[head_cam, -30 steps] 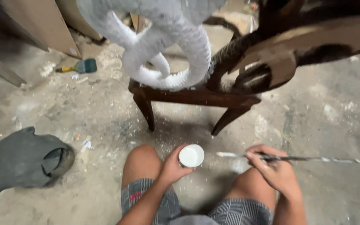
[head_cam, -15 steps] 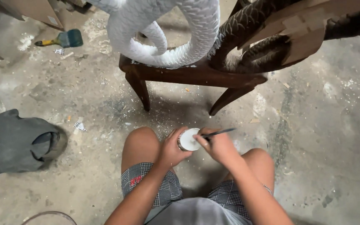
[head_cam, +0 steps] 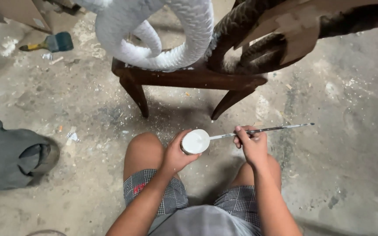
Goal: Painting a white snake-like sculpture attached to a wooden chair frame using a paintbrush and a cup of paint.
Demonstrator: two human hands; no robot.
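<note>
My left hand (head_cam: 176, 154) grips a small round cup of white paint (head_cam: 195, 141) in front of my knees. My right hand (head_cam: 251, 143) holds a long thin paintbrush (head_cam: 267, 130) level, its tip dipped in the white paint and its handle pointing right. Just beyond stands a dark wooden stand (head_cam: 189, 81) carrying a curled carving, white and scaled (head_cam: 171, 39) on the left, dark brown (head_cam: 259, 35) on the right. I sit on a dusty concrete floor (head_cam: 337, 131) in checked shorts.
A grey cloth bundle (head_cam: 9, 155) lies on the floor at the left. A wide flat brush with a yellow handle (head_cam: 51, 43) lies at the back left near brown boards (head_cam: 9, 11). White dust and chips lie scattered under the stand.
The brush went from held out to the right, into the cup, and now rests with its tip in the paint and handle stretched right. The view shifted slightly closer.
</note>
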